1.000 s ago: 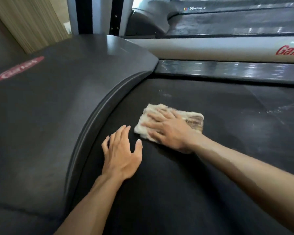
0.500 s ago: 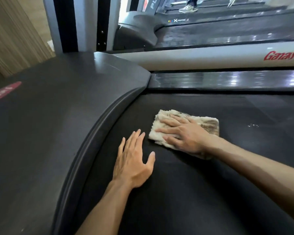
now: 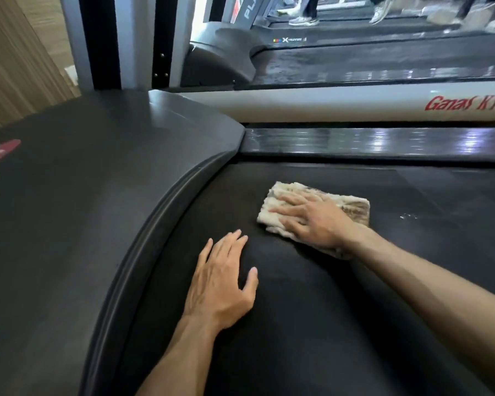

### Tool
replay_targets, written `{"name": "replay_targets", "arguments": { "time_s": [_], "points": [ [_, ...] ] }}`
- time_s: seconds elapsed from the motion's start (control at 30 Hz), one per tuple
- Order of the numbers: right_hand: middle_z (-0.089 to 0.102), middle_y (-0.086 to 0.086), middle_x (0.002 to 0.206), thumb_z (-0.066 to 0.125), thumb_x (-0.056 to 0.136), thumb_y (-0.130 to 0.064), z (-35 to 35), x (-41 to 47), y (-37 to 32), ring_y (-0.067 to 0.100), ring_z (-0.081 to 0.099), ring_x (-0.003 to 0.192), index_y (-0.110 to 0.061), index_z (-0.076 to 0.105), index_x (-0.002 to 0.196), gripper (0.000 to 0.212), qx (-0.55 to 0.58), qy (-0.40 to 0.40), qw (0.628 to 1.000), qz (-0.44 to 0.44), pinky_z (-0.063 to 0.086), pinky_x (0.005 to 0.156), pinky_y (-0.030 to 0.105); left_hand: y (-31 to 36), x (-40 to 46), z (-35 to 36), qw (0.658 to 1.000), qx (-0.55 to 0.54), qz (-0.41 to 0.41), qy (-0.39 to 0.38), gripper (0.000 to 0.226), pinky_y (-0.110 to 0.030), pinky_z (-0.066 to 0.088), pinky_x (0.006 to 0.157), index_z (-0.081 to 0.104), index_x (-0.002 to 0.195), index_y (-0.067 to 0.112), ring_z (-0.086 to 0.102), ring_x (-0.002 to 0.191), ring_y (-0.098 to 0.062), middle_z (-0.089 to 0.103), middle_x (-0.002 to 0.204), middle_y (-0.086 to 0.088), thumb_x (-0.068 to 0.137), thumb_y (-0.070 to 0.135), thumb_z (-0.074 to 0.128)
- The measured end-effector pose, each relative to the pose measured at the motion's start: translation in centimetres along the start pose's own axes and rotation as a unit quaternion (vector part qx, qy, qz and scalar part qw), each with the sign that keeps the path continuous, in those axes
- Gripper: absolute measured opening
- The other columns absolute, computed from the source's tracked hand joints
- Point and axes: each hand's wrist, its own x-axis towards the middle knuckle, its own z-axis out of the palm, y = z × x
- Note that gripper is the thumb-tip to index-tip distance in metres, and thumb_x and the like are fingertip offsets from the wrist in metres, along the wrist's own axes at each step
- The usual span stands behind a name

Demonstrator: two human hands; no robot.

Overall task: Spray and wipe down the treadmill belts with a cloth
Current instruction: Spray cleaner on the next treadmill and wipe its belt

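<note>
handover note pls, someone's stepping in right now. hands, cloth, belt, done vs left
Right hand: flat, fingers spread, pressing the cloth onto the belt; not gripping it.
Left hand: open, palm down on the belt beside the curved motor cover, holding nothing.
Cloth: folded, beige, soiled, lying on the belt near its front end.
Spray bottle: not in view.
Done: cannot tell how much is wiped; a few droplets sit just right of the cloth.
Left: wipe those droplets and on down the belt. The next treadmill looks wet.
</note>
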Motion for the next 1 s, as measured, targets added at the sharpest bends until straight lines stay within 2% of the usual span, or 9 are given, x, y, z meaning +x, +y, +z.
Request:
{"name": "replay_targets", "arguments": {
  "time_s": [0.07,0.17,0.3,0.37,0.5,0.57,0.67,0.8,1.0],
  "points": [
    [0.033,-0.012,0.165,0.015,0.090,-0.069,-1.0,3.1,0.8,0.018,0.028,0.153,-0.050,0.047,0.147,0.068,-0.038,0.007,0.998,0.059,0.022,0.124,0.046,1.1,-1.1,-0.3,0.999,-0.027,0.013,-0.036,0.086,-0.031,0.001,0.127,0.028,0.158,0.027,0.007,0.153,0.001,0.015,0.166,0.013,0.082,0.068,0.025],
    [0.041,-0.007,0.157,0.029,0.100,-0.060,-1.1,6.6,-2.3,0.023,0.034,0.146,-0.048,0.053,0.140,0.048,-0.101,0.041,0.987,0.116,0.029,0.113,0.045,2.0,-2.4,-0.3,0.998,0.012,0.019,-0.064,0.091,-0.034,-0.006,0.126,0.007,0.162,0.031,-0.016,0.150,0.004,-0.008,0.168,0.016,0.082,0.073,0.015],
    [0.024,-0.015,0.168,0.029,0.099,-0.060,1.3,2.5,-4.9,0.015,0.010,0.158,-0.054,0.045,0.147,0.051,-0.022,-0.004,0.999,-0.036,0.005,0.125,0.045,2.1,-2.1,0.3,0.997,0.058,0.017,-0.051,0.087,-0.035,-0.003,0.126,0.004,0.161,0.031,-0.015,0.151,0.002,-0.009,0.167,0.016,0.084,0.072,0.012],
    [0.027,-0.015,0.167,0.025,0.094,-0.061,1.2,1.9,-2.7,0.012,0.013,0.157,-0.052,0.047,0.147,0.059,-0.005,-0.002,0.997,-0.081,0.007,0.128,0.043,1.7,-2.2,0.5,0.996,0.056,0.023,-0.058,0.086,-0.037,-0.002,0.126,0.004,0.161,0.031,-0.016,0.151,0.001,-0.009,0.167,0.016,0.086,0.071,0.014],
    [0.027,-0.015,0.167,0.016,0.093,-0.068,0.4,8.1,0.4,0.015,0.021,0.156,-0.052,0.042,0.150,0.065,-0.050,0.007,0.995,0.089,0.019,0.125,0.049,1.7,-2.3,0.5,0.996,0.062,0.016,-0.067,0.084,-0.039,-0.003,0.126,-0.002,0.160,0.034,-0.020,0.151,0.000,-0.015,0.166,0.016,0.086,0.071,0.013],
    [0.028,-0.014,0.167,0.013,0.092,-0.067,0.5,11.4,-1.4,0.018,0.023,0.155,-0.054,0.040,0.149,0.065,-0.065,0.020,0.991,0.112,0.022,0.122,0.053,1.8,-2.2,0.5,0.996,0.055,0.011,-0.072,0.086,-0.040,-0.003,0.127,-0.003,0.159,0.035,-0.021,0.150,0.000,-0.017,0.166,0.017,0.082,0.072,0.009],
    [0.022,-0.014,0.169,0.026,0.099,-0.063,1.8,11.8,-5.1,0.022,0.015,0.157,-0.056,0.042,0.147,0.051,-0.056,-0.002,0.998,0.037,0.014,0.124,0.056,1.7,-2.1,0.5,0.996,0.049,0.011,-0.072,0.087,-0.039,-0.005,0.126,-0.002,0.159,0.034,-0.021,0.150,0.000,-0.016,0.166,0.017,0.081,0.072,0.009],
    [0.026,-0.019,0.167,0.030,0.094,-0.059,1.3,8.0,-4.0,0.014,0.014,0.157,-0.056,0.046,0.146,0.054,0.003,-0.024,0.996,-0.084,0.008,0.127,0.047,1.5,-2.1,0.6,0.996,0.054,0.018,-0.066,0.084,-0.039,-0.005,0.126,0.002,0.160,0.033,-0.020,0.151,-0.001,-0.012,0.167,0.015,0.086,0.071,0.015],
    [0.021,-0.013,0.169,0.030,0.105,-0.056,1.7,8.9,-5.0,0.022,0.014,0.157,-0.053,0.041,0.150,0.047,-0.037,0.057,0.988,0.138,0.008,0.124,0.056,1.4,-1.9,1.0,0.994,0.079,0.015,-0.073,0.087,-0.039,-0.005,0.127,-0.001,0.161,0.031,-0.017,0.152,-0.005,-0.012,0.168,0.011,0.084,0.071,0.010]
  ]
}}
